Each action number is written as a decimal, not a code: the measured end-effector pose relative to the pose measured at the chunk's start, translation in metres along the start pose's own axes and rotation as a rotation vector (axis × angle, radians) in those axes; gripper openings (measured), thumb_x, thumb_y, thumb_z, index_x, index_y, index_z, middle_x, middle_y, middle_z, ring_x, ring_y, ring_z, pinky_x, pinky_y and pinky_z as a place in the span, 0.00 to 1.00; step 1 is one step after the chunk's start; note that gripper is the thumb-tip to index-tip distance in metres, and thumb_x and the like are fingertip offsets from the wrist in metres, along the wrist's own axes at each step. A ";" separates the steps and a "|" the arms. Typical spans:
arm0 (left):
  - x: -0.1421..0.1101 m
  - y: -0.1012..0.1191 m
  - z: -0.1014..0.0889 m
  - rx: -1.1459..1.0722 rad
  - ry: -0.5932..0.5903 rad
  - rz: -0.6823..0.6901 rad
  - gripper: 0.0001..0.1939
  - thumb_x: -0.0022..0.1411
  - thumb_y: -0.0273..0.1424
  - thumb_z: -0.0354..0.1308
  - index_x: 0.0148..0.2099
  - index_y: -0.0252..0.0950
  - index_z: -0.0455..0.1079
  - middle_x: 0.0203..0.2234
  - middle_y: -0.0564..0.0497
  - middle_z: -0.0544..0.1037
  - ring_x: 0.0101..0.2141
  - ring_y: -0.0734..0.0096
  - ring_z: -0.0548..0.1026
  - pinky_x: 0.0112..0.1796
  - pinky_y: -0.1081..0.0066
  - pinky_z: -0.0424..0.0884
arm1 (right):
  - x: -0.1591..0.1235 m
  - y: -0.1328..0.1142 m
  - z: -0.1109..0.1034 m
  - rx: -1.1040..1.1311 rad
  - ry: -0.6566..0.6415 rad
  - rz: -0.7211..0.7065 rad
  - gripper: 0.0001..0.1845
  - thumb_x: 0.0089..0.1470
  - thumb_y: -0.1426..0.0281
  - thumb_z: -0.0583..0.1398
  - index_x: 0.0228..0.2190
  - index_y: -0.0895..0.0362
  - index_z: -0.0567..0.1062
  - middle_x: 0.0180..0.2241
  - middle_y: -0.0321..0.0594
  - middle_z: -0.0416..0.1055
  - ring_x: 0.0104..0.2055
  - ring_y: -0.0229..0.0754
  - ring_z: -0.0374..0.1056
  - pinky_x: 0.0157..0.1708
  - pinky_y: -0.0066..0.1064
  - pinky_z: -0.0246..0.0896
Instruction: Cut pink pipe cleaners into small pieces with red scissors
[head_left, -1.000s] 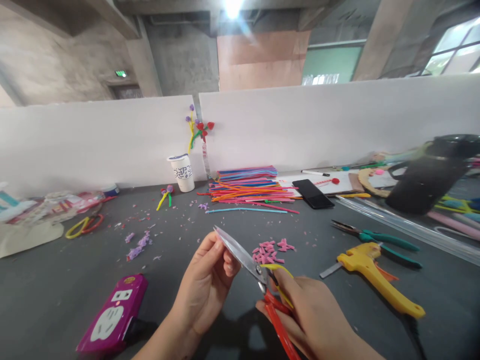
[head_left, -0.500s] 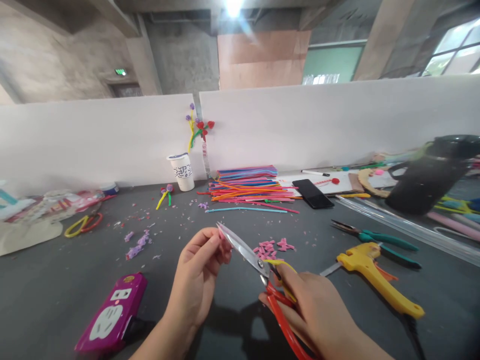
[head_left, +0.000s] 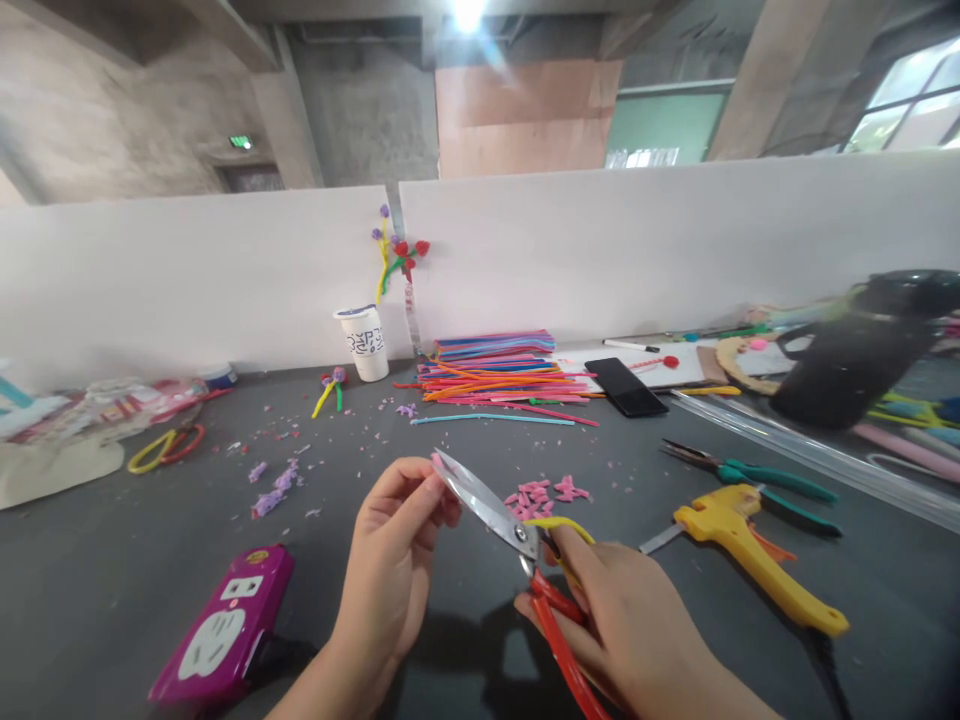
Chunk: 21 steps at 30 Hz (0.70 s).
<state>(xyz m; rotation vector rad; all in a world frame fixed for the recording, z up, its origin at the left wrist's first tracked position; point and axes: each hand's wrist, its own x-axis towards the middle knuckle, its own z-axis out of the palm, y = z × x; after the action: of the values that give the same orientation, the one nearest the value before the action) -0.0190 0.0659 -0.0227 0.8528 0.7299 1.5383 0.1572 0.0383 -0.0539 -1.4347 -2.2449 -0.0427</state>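
My right hand [head_left: 622,610] is wrapped round the red and yellow handles of a pair of scissors [head_left: 484,505]. The blades point up and left, their tips at the fingertips of my left hand [head_left: 401,550]. Thumb and forefinger of that hand pinch a small pink piece [head_left: 437,460], mostly hidden by the fingers and blades; it looks like pipe cleaner. Beyond the scissors lies a pile of short pink pipe cleaner pieces [head_left: 531,498]. Purple fuzzy pieces [head_left: 277,490] lie to the left of my left hand.
Pipe cleaners [head_left: 495,375] are stacked at the back beside a white cup [head_left: 364,345] and a phone [head_left: 625,387]. At right are pliers [head_left: 750,475], a yellow glue gun [head_left: 757,560] and a black jug [head_left: 855,350]. A purple power strip [head_left: 225,630] and second scissors [head_left: 166,448] lie left.
The scissors have shifted slightly at the left fingertips, and their blades look a little more closed. Both hands stay in nearly the same place.
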 end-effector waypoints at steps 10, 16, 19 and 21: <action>-0.003 0.000 -0.001 0.183 -0.022 0.068 0.01 0.49 0.26 0.58 0.26 0.34 0.70 0.21 0.53 0.71 0.23 0.76 0.66 0.27 0.76 0.62 | 0.002 -0.001 0.000 -0.045 0.006 -0.035 0.16 0.50 0.55 0.52 0.28 0.55 0.63 0.19 0.35 0.66 0.20 0.40 0.63 0.20 0.27 0.49; -0.004 0.001 -0.001 0.175 0.016 0.110 0.02 0.52 0.28 0.57 0.27 0.35 0.69 0.20 0.55 0.69 0.23 0.78 0.65 0.27 0.78 0.61 | -0.001 0.001 0.002 -0.047 -0.009 -0.021 0.16 0.49 0.55 0.53 0.29 0.55 0.62 0.20 0.35 0.67 0.21 0.41 0.64 0.21 0.27 0.51; -0.004 0.000 -0.002 0.182 0.028 0.106 0.03 0.52 0.28 0.57 0.27 0.35 0.68 0.20 0.55 0.69 0.23 0.78 0.65 0.27 0.78 0.60 | -0.002 0.001 0.003 -0.062 -0.006 -0.030 0.15 0.50 0.55 0.53 0.30 0.55 0.62 0.20 0.35 0.68 0.22 0.41 0.65 0.21 0.28 0.51; -0.003 -0.001 -0.002 0.190 0.025 0.106 0.03 0.52 0.27 0.57 0.27 0.35 0.68 0.20 0.55 0.69 0.23 0.78 0.65 0.27 0.78 0.60 | -0.002 0.001 0.003 -0.078 0.005 -0.042 0.15 0.51 0.55 0.52 0.30 0.55 0.62 0.21 0.36 0.68 0.22 0.41 0.65 0.21 0.28 0.51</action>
<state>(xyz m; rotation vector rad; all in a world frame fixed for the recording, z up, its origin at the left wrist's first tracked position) -0.0205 0.0628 -0.0251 1.0280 0.8715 1.5931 0.1576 0.0375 -0.0580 -1.4255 -2.2922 -0.1483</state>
